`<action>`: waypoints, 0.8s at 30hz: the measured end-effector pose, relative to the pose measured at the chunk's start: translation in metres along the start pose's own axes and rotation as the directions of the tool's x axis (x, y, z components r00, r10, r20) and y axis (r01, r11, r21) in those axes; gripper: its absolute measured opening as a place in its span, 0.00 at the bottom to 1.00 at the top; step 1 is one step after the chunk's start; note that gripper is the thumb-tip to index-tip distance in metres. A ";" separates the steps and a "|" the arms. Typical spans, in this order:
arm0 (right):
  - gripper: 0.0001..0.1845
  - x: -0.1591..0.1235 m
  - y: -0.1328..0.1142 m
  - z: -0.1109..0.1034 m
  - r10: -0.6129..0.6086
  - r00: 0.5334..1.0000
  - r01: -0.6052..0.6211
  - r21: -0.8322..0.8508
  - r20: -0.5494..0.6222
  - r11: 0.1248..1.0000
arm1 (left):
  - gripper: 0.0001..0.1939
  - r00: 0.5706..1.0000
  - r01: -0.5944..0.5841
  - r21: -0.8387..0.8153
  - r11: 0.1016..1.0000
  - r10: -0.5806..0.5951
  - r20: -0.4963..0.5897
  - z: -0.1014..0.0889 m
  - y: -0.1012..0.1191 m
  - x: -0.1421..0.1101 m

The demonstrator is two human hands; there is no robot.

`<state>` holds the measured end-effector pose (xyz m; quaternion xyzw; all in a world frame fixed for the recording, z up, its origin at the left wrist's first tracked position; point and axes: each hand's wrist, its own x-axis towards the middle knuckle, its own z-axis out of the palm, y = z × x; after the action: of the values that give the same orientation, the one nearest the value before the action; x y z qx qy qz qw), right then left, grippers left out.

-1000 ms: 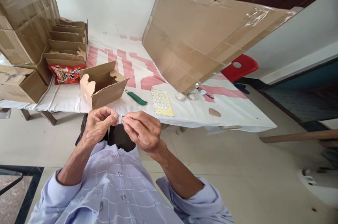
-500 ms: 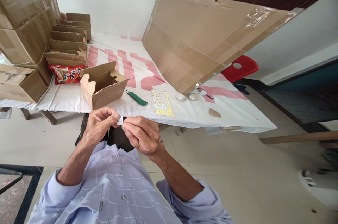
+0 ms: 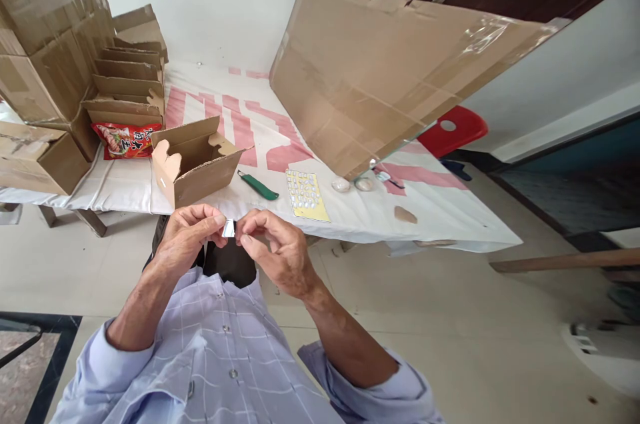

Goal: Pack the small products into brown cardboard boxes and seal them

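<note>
My left hand (image 3: 193, 237) pinches a small silvery-white square piece (image 3: 229, 229) between thumb and fingertips, in front of the table's near edge. What the piece is exactly is too small to tell. My right hand (image 3: 277, 252) is just to the right of it, its thumb and forefinger apart and nothing visible between them. On the table beyond lies a yellow card (image 3: 320, 212) covered with several small whitish pieces. Left of the card is a green-handled folding cutter (image 3: 258, 185), and an open cardboard box (image 3: 205, 177) stands behind my left hand.
A red food packet (image 3: 127, 140) leans against a row of open cartons (image 3: 127, 87) at left, beside stacked boxes (image 3: 45, 31). A large cardboard sheet (image 3: 390, 71) stands at the back. Two round whitish items (image 3: 341, 185) and a brown scrap (image 3: 405, 215) lie at right.
My right fingers have let go of the small piece, drawn slightly right and spread apart. My left hand keeps hold of it. A carton flap at the back left has shifted.
</note>
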<state>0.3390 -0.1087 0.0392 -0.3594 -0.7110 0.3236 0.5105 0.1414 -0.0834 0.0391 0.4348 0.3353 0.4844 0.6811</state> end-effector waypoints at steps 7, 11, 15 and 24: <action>0.14 0.005 -0.003 -0.004 0.180 0.979 -0.194 0.169 0.097 0.966 | 0.23 0.996 0.006 0.119 0.993 -0.016 0.084 0.001 -0.001 -0.002; 0.13 0.005 -0.001 -0.001 0.207 0.978 -0.208 0.202 0.027 0.957 | 0.25 0.997 -0.043 0.132 0.990 0.033 0.072 0.003 0.000 -0.003; 0.11 0.004 0.001 0.000 0.203 0.977 -0.187 0.213 -0.058 0.959 | 0.23 0.995 -0.064 0.160 0.985 0.051 0.086 0.005 0.001 -0.005; 0.08 0.009 -0.003 -0.006 0.242 0.970 -0.241 0.213 0.025 0.947 | 0.22 0.988 -0.142 0.401 0.905 0.102 0.120 0.002 0.003 -0.009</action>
<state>0.3422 -0.1018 0.0479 -0.3868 -0.6221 0.4582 0.5035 0.1389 -0.0920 0.0432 0.6102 0.3680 0.4240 0.5590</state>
